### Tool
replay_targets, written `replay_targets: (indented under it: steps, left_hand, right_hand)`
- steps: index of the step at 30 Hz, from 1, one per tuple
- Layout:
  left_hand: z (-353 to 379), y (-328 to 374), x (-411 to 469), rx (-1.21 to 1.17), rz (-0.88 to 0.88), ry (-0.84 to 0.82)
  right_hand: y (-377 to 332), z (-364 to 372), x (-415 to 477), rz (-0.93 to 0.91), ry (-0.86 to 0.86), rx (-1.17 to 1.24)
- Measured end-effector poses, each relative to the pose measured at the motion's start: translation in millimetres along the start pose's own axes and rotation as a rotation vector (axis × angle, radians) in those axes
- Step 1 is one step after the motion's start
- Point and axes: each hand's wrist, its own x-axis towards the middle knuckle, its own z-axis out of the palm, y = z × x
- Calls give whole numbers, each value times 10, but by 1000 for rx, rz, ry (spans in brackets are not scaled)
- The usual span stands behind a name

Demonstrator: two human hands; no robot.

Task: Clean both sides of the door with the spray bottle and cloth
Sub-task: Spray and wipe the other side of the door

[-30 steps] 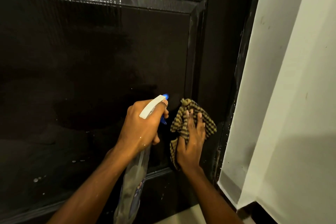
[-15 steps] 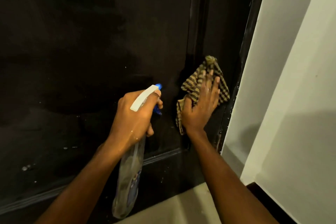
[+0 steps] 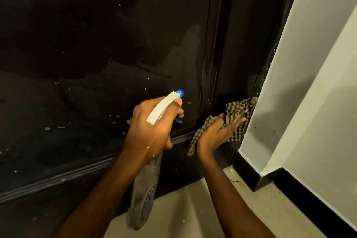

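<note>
Door (image 3: pixel 96 44) is carrying droplets (image 3: pixel 47 128) lower left; right hand (image 3: pixel 218 133), fingers (image 3: pixel 236 121) straight, is pressing cloth (image 3: pixel 234 108) on its edge, left hand (image 3: pixel 152 133) gripping spray bottle (image 3: pixel 143 195); other side probably waiting.

The door (image 3: pixel 96 44) is cut off by the top and left edges. Before its lower panel, the neck and trigger of the spray bottle (image 3: pixel 144 189) are mostly covered by the left hand (image 3: pixel 152 131), and the label is too blurred to be read. At the door's right edge, the middle of the cloth (image 3: pixel 234 107) is hidden under the right hand (image 3: pixel 216 133), whose fingers (image 3: pixel 236 121) are blurred; whether the wall (image 3: pixel 280 102) is also touched by the cloth cannot be told.
</note>
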Motion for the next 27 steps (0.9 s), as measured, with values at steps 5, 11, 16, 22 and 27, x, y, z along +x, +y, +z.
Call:
replay_targets:
  steps: [5, 11, 16, 22, 27]
  left_hand:
    - [-74, -80, -115, 47, 16, 14]
    - [-330, 64, -285, 49, -37, 95]
    - [-601, 140, -435, 20, -134, 88]
    - [-952, 182, -728, 45, 43, 215]
    - [-1139, 189, -865, 23, 67, 260]
  right_hand:
    - [-335, 112, -121, -165, -159, -47]
    - [-751, 201, -266, -338, -291, 37]
    - [-958, 180, -293, -325, -326, 142]
    - [-1240, 518, -793, -878, -362, -226]
    - [-356, 219, -943, -1163, -541, -437]
